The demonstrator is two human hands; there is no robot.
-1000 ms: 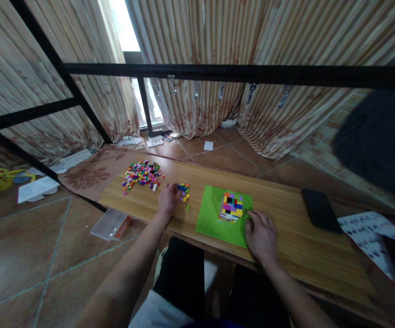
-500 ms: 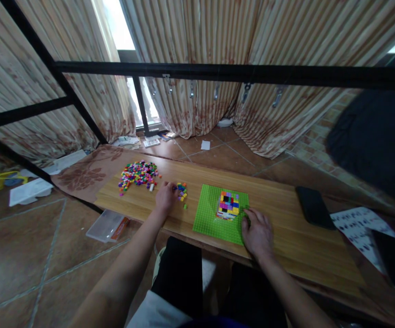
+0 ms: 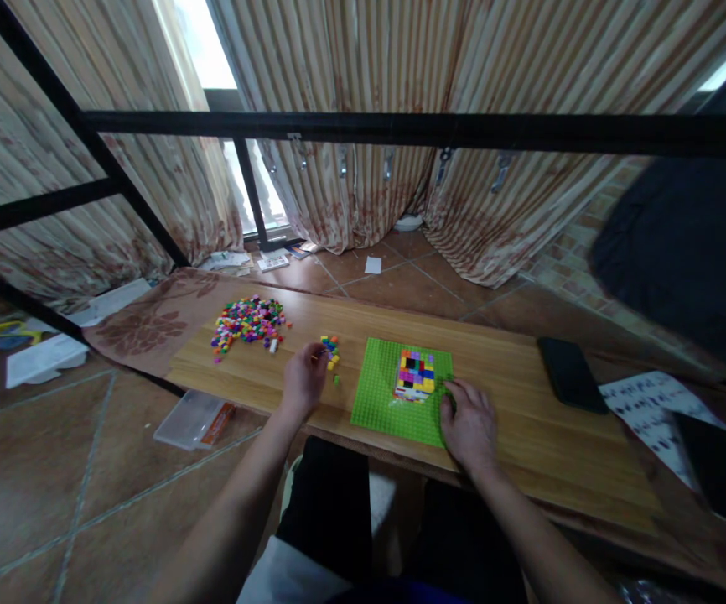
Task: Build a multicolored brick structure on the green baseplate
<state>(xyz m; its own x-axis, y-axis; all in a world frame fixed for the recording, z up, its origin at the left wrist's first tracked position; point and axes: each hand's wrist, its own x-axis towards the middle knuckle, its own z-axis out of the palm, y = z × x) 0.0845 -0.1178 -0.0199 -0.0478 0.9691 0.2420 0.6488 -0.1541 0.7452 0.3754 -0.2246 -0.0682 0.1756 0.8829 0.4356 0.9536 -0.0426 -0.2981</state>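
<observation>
Over the right edge of a green studded baseplate (image 3: 372,394), my right hand (image 3: 471,426) rests with thumb and fingers curled in, gripping that edge. On the plate stands a small block of stacked toy bricks (image 3: 414,375), its top a patchwork of yellow, orange, purple, black and red. My left hand (image 3: 303,382) is left of the plate, thumb and fingertips pinched together beside a small group of loose bricks (image 3: 333,346). Whatever is between those fingertips is too small to make out. One green brick (image 3: 336,380) lies just below that group.
A large heap of mixed bricks (image 3: 250,320) lies on the left of the wooden tabletop (image 3: 514,377). A dark phone (image 3: 570,375) and a printed sheet (image 3: 645,419) are at the right. A clear plastic box (image 3: 187,419) sits below the front left edge. A black rail (image 3: 363,127) crosses behind.
My left hand has shifted slightly back from the small brick group, showing more of it. My right hand stays at the baseplate edge. The whole view has shifted a little.
</observation>
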